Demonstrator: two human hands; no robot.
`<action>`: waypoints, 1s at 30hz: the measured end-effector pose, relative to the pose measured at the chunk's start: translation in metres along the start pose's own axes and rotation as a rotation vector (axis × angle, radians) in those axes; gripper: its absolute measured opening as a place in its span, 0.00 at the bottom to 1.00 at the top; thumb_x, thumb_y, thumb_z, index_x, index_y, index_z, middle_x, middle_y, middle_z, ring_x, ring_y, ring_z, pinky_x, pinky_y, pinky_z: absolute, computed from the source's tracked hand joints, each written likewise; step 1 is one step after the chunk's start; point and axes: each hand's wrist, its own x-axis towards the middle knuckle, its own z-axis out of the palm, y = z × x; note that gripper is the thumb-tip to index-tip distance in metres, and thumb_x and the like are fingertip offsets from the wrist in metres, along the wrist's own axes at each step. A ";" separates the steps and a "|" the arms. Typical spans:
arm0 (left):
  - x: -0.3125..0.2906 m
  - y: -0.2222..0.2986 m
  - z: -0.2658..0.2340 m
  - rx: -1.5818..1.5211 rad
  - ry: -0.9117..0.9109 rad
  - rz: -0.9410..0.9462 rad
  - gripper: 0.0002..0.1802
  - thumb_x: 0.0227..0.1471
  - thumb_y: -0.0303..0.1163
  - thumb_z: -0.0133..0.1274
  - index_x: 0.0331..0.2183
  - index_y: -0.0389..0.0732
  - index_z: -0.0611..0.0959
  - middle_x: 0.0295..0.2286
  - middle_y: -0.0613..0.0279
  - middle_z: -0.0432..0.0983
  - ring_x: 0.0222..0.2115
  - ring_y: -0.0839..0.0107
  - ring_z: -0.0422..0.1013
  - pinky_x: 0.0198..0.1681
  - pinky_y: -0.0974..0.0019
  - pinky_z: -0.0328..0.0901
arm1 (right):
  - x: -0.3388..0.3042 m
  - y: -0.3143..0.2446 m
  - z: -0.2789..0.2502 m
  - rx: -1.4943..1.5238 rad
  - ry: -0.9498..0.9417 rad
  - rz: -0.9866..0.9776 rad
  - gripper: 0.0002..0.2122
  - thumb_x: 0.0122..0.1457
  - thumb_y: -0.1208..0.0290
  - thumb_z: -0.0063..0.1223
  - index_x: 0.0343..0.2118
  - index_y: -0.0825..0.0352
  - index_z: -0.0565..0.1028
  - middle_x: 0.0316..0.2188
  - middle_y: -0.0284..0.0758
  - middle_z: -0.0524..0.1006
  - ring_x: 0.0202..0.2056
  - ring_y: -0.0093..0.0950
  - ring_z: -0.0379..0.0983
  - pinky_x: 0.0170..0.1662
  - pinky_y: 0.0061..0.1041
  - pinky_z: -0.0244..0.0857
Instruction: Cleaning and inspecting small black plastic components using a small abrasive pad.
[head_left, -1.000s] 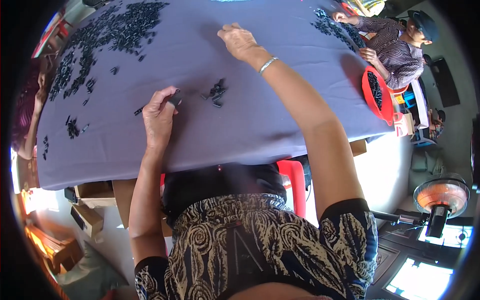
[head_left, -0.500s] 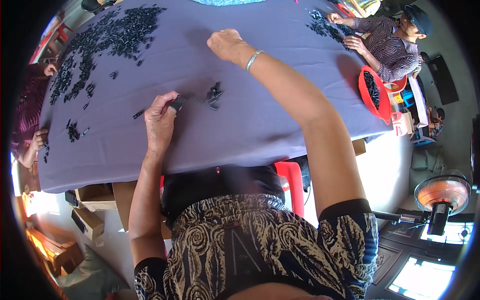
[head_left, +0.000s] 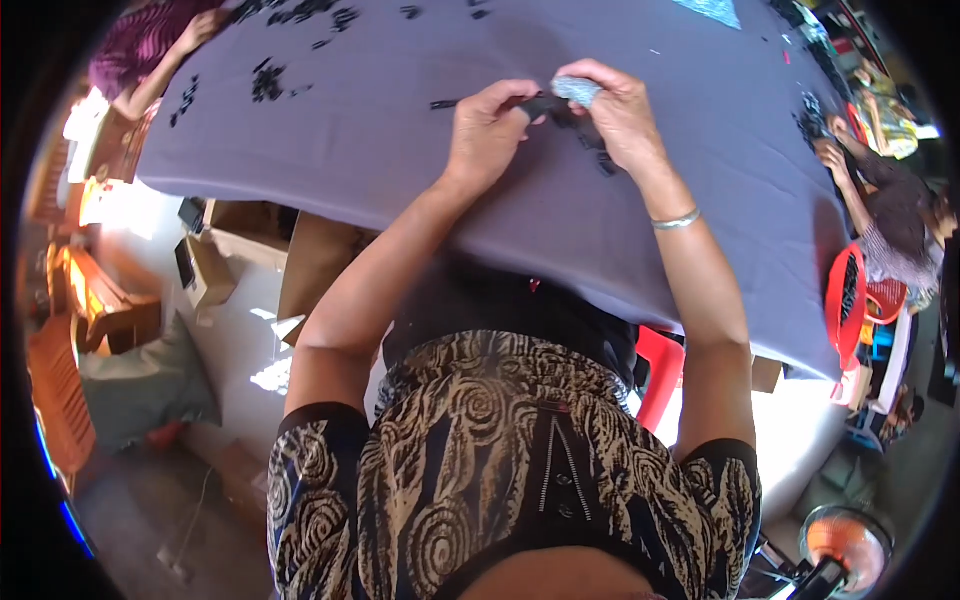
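Currently: both hands work one small black part over the grey cloth.

Left hand (head_left: 487, 130) is closed, thumb and fingers pinching a thin black part (head_left: 545, 104) whose slender end (head_left: 443, 104) projects to the left just above the cloth (head_left: 380, 150). Right hand (head_left: 622, 118) meets it from the other side, fingers curled shut on the same part, with a pale blue-grey piece (head_left: 577, 90) at the fingertips; what that piece is cannot be told. Hands are held close together, probably so that each steadies one end of the part. Loose black parts (head_left: 268, 82) lie well apart, up the cloth. A silver bangle (head_left: 677, 220) sits on the right wrist. Another person (head_left: 890, 215) works at the cloth's right edge beside a red basket (head_left: 845, 300).
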 end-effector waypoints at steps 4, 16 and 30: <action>-0.001 0.002 -0.010 0.056 -0.013 0.020 0.16 0.46 0.15 0.42 0.38 0.34 0.78 0.33 0.63 0.75 0.30 0.75 0.73 0.28 0.76 0.65 | -0.003 0.005 0.014 0.013 0.012 -0.029 0.07 0.52 0.82 0.49 0.31 0.67 0.78 0.22 0.25 0.73 0.23 0.13 0.64 0.24 0.13 0.56; -0.007 -0.002 0.000 0.374 0.086 0.240 0.14 0.38 0.14 0.52 0.32 0.35 0.79 0.25 0.58 0.73 0.25 0.72 0.69 0.30 0.70 0.66 | -0.014 0.003 0.016 -0.174 -0.010 -0.191 0.05 0.50 0.87 0.50 0.28 0.71 0.74 0.23 0.26 0.69 0.27 0.14 0.64 0.31 0.14 0.59; -0.002 -0.002 -0.001 0.456 0.063 0.380 0.15 0.37 0.12 0.49 0.31 0.36 0.80 0.26 0.55 0.73 0.27 0.64 0.71 0.31 0.68 0.66 | -0.013 0.005 0.010 -0.360 0.003 -0.261 0.04 0.49 0.84 0.51 0.28 0.69 0.74 0.22 0.27 0.71 0.25 0.16 0.66 0.29 0.16 0.61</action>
